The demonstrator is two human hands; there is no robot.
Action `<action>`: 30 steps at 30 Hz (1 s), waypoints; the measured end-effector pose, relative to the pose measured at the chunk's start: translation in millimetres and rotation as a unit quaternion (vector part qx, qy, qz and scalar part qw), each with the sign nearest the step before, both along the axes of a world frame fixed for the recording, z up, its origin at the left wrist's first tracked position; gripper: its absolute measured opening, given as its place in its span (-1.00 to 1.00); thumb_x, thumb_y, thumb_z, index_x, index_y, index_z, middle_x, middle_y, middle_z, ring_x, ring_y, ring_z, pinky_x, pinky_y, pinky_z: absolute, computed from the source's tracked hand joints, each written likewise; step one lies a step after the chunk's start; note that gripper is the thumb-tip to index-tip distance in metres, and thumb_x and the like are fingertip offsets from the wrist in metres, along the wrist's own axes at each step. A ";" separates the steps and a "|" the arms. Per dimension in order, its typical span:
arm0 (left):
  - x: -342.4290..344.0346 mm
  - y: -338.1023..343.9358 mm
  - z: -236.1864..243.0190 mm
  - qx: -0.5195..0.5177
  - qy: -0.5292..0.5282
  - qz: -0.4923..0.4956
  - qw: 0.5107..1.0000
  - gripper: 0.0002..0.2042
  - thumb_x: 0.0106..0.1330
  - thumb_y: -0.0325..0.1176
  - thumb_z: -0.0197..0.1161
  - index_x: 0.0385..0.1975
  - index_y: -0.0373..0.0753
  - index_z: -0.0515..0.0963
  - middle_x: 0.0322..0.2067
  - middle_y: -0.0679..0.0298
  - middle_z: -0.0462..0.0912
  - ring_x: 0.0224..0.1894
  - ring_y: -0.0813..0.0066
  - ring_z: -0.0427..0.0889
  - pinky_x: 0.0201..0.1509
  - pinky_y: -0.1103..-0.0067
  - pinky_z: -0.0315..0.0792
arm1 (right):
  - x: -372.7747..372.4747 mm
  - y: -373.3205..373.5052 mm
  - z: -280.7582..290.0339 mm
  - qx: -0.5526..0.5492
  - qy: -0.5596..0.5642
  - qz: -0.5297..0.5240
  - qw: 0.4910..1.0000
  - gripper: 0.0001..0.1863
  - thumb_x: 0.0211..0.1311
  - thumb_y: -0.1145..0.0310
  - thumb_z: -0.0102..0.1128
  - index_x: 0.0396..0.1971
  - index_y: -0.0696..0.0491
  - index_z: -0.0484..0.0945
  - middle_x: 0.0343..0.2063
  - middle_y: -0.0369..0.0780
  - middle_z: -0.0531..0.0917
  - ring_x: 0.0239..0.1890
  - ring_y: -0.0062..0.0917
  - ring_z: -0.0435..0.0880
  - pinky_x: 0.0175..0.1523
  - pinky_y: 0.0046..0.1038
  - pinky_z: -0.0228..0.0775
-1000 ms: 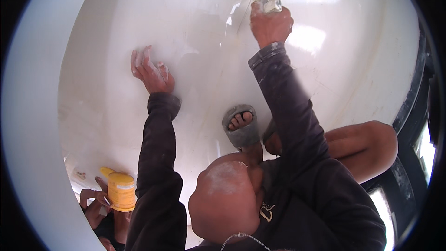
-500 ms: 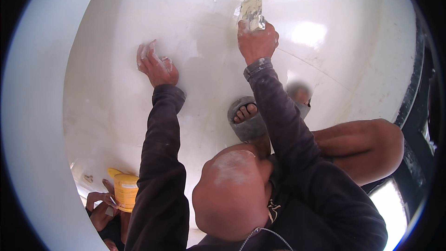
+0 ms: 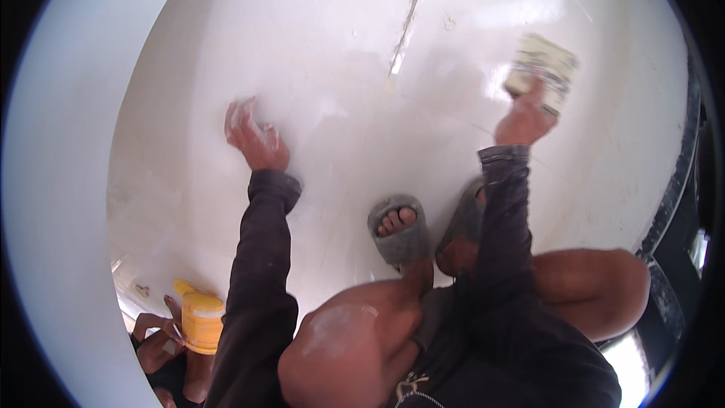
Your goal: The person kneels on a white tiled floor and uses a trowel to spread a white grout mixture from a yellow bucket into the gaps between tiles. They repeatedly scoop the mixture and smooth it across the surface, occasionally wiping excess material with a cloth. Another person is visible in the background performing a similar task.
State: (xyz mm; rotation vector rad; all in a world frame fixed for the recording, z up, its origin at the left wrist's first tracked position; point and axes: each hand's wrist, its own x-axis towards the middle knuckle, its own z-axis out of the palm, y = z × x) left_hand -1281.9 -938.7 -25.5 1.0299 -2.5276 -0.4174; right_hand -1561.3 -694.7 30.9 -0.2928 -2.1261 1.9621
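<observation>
My right hand (image 3: 526, 117) is closed around a broad putty knife (image 3: 555, 75), whose pale blade is smeared with cream and grey filler. Hand and knife are slightly blurred, over the right part of the glossy white surface (image 3: 332, 151). On the left, my left hand (image 3: 255, 134) rests at this surface, holding nothing I can see. Its fingers are bent but apart from the thumb, with white powder on them. A dark seam (image 3: 414, 11) with white filler at its lower end runs between my hands, farther off. A thin line continues from it toward the right hand.
My feet in grey slides (image 3: 400, 245) stand on the white surface, below the seam. At the lower left another person (image 3: 158, 340) crouches beside a yellow rounded thing (image 3: 202, 321). A pale curved wall (image 3: 60, 166) borders the left; a dark edge (image 3: 672, 174) borders the right.
My right hand has carried the putty knife from the seam to the right and a little nearer. The seam's lower end is now uncovered. My left hand stays at about the same place.
</observation>
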 end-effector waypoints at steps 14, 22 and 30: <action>12.5 1.0 -19.3 0.006 0.046 -0.038 0.998 -0.60 0.34 -0.23 -0.19 0.05 -0.38 0.28 0.09 -0.05 0.25 0.22 -0.06 0.20 0.21 0.18 0.20 | -236.7 117.7 -92.4 0.316 0.238 0.074 0.915 -0.52 0.19 0.29 0.22 0.03 0.22 0.39 -0.06 -0.02 0.53 -0.01 -0.26 0.51 0.04 -0.27 0.39; -75.2 -25.4 -4.9 -0.050 0.039 -0.111 0.992 -0.69 0.33 -0.32 -0.17 -0.07 -0.36 0.40 0.03 0.07 0.35 0.23 0.00 0.21 0.20 0.23 0.22 | -241.8 100.6 -72.6 0.559 0.339 0.124 0.746 -0.57 0.23 0.37 0.16 0.12 0.03 0.41 -0.06 -0.11 0.50 0.06 -0.29 0.43 0.10 -0.31 0.36; -253.6 -68.1 -17.3 -0.002 0.030 -0.243 0.970 -0.72 0.26 -0.40 -0.14 -0.18 -0.33 0.50 0.01 0.11 0.41 0.20 0.07 0.28 0.22 0.31 0.20 | -237.8 94.8 -72.8 0.531 0.300 0.194 0.768 -0.57 0.28 0.45 0.06 0.15 0.12 0.36 0.05 -0.06 0.43 0.10 -0.27 0.41 0.13 -0.33 0.33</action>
